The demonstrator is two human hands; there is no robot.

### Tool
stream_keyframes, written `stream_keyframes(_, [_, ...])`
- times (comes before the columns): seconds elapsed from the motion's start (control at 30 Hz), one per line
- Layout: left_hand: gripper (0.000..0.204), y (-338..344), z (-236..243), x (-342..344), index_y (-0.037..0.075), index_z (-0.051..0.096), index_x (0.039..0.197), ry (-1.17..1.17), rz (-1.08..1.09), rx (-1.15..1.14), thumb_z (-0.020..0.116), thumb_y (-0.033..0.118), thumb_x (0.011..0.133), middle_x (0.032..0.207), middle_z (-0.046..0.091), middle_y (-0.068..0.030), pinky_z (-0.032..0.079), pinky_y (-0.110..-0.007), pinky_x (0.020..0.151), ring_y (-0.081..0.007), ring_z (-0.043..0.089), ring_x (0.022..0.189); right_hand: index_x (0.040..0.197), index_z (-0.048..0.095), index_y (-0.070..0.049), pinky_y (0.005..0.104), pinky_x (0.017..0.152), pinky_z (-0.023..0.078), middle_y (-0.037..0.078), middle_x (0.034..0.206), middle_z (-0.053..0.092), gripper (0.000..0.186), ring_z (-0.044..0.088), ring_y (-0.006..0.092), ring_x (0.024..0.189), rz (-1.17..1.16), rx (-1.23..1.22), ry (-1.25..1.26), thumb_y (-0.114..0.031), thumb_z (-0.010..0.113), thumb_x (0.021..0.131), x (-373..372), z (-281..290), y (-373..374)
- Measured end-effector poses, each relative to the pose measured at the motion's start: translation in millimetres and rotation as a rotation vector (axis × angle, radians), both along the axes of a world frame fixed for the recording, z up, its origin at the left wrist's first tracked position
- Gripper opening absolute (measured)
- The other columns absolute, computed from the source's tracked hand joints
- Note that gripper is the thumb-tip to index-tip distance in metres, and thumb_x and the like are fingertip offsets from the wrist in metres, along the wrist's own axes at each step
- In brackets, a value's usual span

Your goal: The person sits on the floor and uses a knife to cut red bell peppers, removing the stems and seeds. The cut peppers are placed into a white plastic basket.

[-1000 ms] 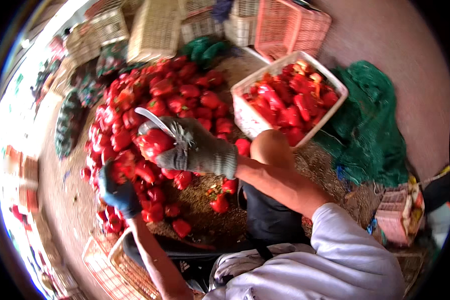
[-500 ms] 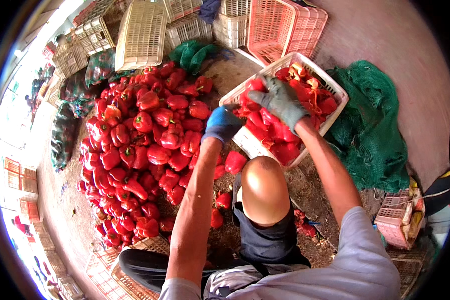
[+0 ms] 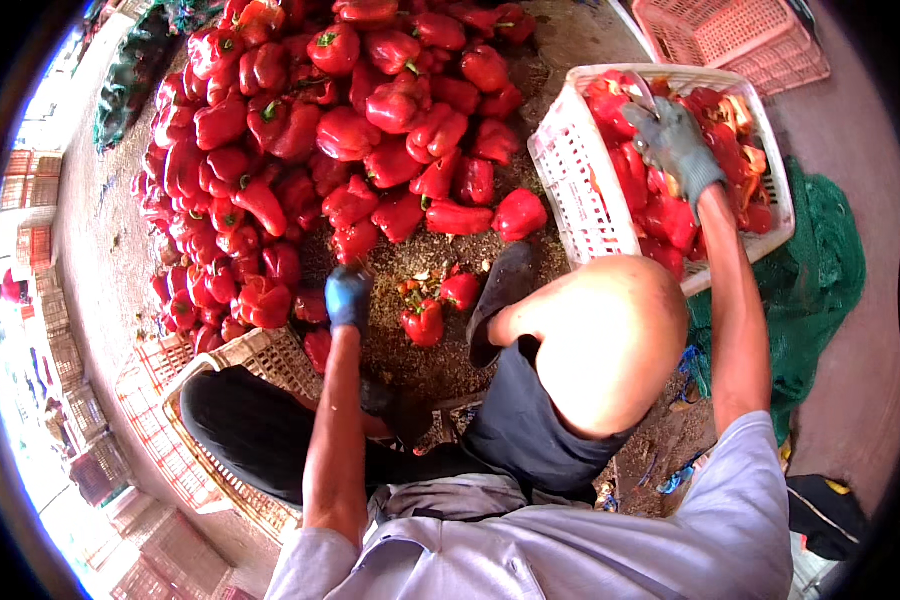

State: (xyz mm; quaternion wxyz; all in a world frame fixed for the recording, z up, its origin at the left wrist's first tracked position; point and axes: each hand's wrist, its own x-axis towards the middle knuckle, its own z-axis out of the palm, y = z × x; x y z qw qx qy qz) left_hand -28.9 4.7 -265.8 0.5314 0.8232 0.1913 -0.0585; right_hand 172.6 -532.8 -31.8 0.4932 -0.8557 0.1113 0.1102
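My left hand (image 3: 348, 297), in a blue glove, is low at the near edge of a pile of whole red bell peppers (image 3: 345, 130). It is close to a pepper (image 3: 355, 241); its fingers are turned away and blurred. Over a white plastic crate (image 3: 588, 205) at the right, my right hand (image 3: 678, 152) wears a grey-green glove. Its fingers are bent among cut red peppers (image 3: 660, 215). A pale, shiny curved edge shows at its fingertips, whether a blade or a pepper piece I cannot make out.
Loose peppers (image 3: 423, 323) lie on the littered ground by my shoe. A pink crate (image 3: 730, 40) stands beyond the white one, and green netting (image 3: 820, 260) lies at its right. By my left leg is a beige crate (image 3: 260, 360). Stacked crates line the far left.
My left hand has left the crate and moved left and nearer to me, to the pile's edge. My right hand stays over the crate. The view has shifted, bringing the pile's near side closer.
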Motion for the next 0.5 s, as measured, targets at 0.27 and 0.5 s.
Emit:
stream_keyframes(0.27, [0.063,-132.4,-27.2,-74.1,0.015,0.063,0.126,0.388,-0.303,0.583,0.084,0.035,0.070,0.109,0.070,-0.0203,0.056,-0.052,0.089,-0.0417,0.067,0.100,0.124,0.073,-0.014,0.0392,0.066,0.054,0.015,0.090,0.075,0.047,0.069,0.0234,0.071,-0.135,-0.644,-0.478,-0.045,0.077,0.089,-16.9,-30.4,-3.3])
stream_keyframes(0.5, [0.082,-75.6,-16.8,-35.7,0.002,0.055,0.140,0.106,0.286,-0.566,0.094,0.005,0.068,0.130,0.065,-0.0101,0.054,-0.036,0.098,-0.0213,0.063,0.114,0.121,0.072,-0.011,0.0268,0.052,0.047,0.006,0.084,0.074,0.036,0.063,0.0107,0.061,-0.232,-0.079,-0.394,-0.037,0.075,0.095,-32.4,-18.4,27.2])
